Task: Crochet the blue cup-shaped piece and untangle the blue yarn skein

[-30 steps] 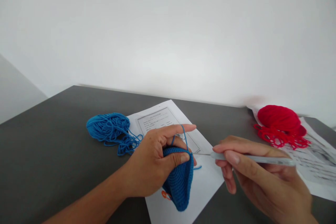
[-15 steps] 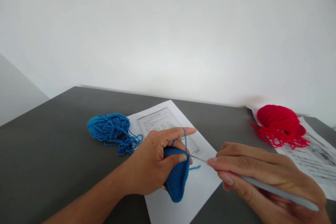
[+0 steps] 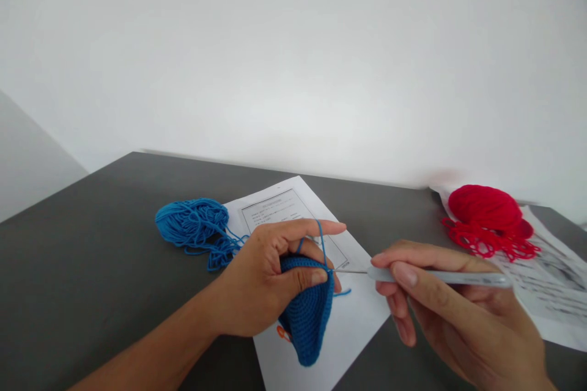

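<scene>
My left hand (image 3: 270, 275) pinches a blue crochet piece (image 3: 308, 321) between thumb and fingers, its index finger stretched to the right with blue working yarn looped over it. An orange stitch marker (image 3: 283, 333) shows at the lower left edge of the piece. In my right hand (image 3: 458, 317) is a crochet hook (image 3: 454, 278) with a grey handle, gripped between thumb and index finger and lying nearly level. The hook's thin metal shaft meets the upper right edge of the piece, where its tip is hidden. A short blue yarn tail sticks out just below.
A blue yarn skein (image 3: 192, 223) lies at the left, loose strands trailing toward my left hand. Under the work is a printed sheet (image 3: 316, 198) on the dark table (image 3: 114, 269). At the right, a red yarn ball (image 3: 486, 211) rests on another printed paper (image 3: 557, 311).
My right hand has rolled over, bringing the hook handle from a downward slant to nearly level. The crochet piece has tipped slightly lower, and more of the orange marker shows.
</scene>
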### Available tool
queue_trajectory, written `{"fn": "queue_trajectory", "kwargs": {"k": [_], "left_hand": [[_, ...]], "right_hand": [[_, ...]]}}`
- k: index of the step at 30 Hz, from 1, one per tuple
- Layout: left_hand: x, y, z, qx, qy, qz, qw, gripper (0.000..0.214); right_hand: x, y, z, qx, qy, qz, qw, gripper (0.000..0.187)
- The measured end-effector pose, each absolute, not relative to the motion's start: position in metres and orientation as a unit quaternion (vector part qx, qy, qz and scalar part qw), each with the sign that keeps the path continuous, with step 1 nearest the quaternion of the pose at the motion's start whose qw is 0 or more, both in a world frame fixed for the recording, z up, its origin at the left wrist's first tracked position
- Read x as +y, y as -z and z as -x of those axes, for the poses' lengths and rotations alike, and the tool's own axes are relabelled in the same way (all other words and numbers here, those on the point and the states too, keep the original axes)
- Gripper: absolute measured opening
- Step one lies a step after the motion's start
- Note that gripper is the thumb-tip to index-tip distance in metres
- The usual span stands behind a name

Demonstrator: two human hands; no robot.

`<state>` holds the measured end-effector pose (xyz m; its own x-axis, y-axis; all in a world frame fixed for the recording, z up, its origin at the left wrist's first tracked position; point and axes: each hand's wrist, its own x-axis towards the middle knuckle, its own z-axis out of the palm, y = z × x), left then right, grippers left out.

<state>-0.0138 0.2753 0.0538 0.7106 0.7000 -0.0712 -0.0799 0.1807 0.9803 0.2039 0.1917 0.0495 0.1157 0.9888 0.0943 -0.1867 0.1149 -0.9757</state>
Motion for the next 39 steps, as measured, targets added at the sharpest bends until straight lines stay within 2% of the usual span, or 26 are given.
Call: {"fn": "queue_trajectory", "kwargs": {"k": [3,6,9,15,21,24,27,30,33,35,39], "left_hand": [[0.276,-0.053,0.014,0.266,-0.276,-0.568,0.728,0.05],[0.276,-0.053,0.013,0.266,-0.315,-0.581,0.702,0.042],[0.275,-0.053,0.01,0.274,-0.366,-0.593,0.663,0.035],[0.265,-0.05,-0.001,0.342,-0.41,-0.597,0.598,0.038],[0.262,-0.048,-0.007,0.415,-0.446,-0.58,0.54,0.038],[0.261,-0.046,-0.005,0.432,-0.434,-0.572,0.545,0.044],[0.258,-0.044,-0.004,0.443,-0.415,-0.567,0.556,0.051],[0.256,-0.046,-0.006,0.453,-0.444,-0.569,0.523,0.043],[0.256,-0.048,-0.009,0.451,-0.489,-0.56,0.494,0.031],[0.257,-0.048,-0.01,0.443,-0.503,-0.537,0.513,0.031],[0.261,-0.045,-0.008,0.38,-0.506,-0.45,0.63,0.041]], "right_hand": [[0.199,-0.05,-0.196,-0.359,-0.56,0.428,0.612,0.019],[0.205,-0.049,-0.188,-0.295,-0.6,0.41,0.621,0.023],[0.207,-0.043,-0.178,-0.262,-0.611,0.376,0.645,0.022],[0.204,-0.031,-0.159,-0.299,-0.587,0.316,0.682,0.014],[0.202,-0.022,-0.157,-0.405,-0.445,0.39,0.697,0.015],[0.199,-0.022,-0.161,-0.497,-0.388,0.385,0.674,0.023],[0.197,-0.027,-0.162,-0.597,-0.278,0.394,0.641,0.032],[0.196,-0.028,-0.159,-0.667,-0.137,0.41,0.607,0.043],[0.195,-0.022,-0.155,-0.7,-0.058,0.424,0.572,0.055],[0.194,-0.017,-0.153,-0.718,-0.034,0.429,0.547,0.059],[0.19,-0.01,-0.154,-0.748,0.039,0.46,0.478,0.055]]}}
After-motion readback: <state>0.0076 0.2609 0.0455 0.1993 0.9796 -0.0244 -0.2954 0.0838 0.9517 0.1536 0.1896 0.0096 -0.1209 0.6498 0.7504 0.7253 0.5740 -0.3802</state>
